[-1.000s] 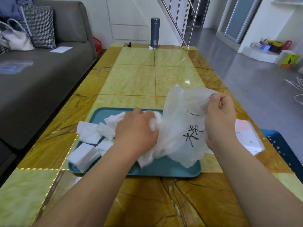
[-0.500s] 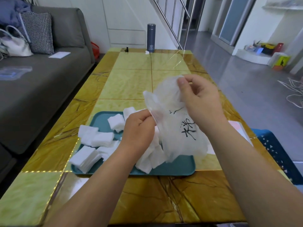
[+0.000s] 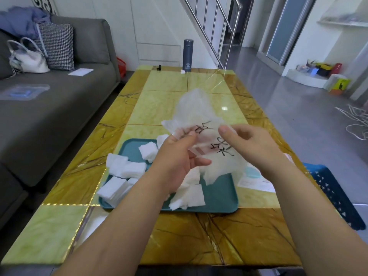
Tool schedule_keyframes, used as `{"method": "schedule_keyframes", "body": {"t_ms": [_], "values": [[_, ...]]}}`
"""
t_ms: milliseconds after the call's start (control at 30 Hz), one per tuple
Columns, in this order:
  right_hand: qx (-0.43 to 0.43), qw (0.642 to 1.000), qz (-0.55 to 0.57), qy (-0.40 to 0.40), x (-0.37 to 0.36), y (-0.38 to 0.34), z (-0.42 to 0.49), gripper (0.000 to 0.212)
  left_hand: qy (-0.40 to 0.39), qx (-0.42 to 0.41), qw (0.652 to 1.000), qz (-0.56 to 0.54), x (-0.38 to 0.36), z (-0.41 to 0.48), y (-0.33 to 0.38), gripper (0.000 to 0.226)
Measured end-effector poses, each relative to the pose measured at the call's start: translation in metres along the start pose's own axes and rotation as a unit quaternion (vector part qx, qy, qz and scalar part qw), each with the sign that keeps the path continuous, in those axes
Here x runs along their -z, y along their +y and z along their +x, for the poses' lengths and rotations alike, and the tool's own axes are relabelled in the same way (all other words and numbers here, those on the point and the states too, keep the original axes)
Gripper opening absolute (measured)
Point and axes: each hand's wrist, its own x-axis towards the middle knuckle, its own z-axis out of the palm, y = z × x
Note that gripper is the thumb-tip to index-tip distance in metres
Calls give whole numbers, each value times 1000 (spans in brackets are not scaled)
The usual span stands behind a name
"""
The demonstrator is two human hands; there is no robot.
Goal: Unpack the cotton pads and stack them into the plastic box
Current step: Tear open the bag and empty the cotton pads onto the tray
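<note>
Unpacking looks nearly done and stacking not yet begun, I judge. The table [image 3: 165, 108], a glossy slab of yellow-green and amber stone-look panels, carries a teal tray [image 3: 219, 198] at its near middle. The tray is smooth plastic with rounded corners and a raised rim. Held above the tray's far right part is the bag [image 3: 197, 112], a thin, crinkled, milky-clear film with black handwritten marks; whether any pads are inside it I cannot tell. The left hand [image 3: 175, 162] pinches the bag's near left edge between thumb and fingers, and the right hand [image 3: 249, 144] pinches its right edge under the thumb. Just beside the tray's right edge lies a flat pale box [image 3: 256, 184], mostly hidden by the right forearm. It is likely the plastic box, and no pads show in it. The cotton pads [image 3: 127, 168], soft white fibrous squares, lie loose and in small leaning piles across the tray, some hanging over its left edge onto the table.
</note>
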Motion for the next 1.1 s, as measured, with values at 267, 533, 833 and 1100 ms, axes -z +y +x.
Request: {"method": "schedule_keyframes", "body": {"t_ms": [267,533,833,1100], "values": [[90,983,31,156,2,7,9,46,-14,-111,911,396,-8,11,-10,52],[136,978,111,113,1,-21,27,42,-37,-90,874,477,-33,36,-20,16],[98,970,164,153,5,-18,37,42,2,-125,715,688,10,37,-22,19],[7,956,269,118,2,-15,41,46,-16,-131,874,467,-31,34,-14,34]]}}
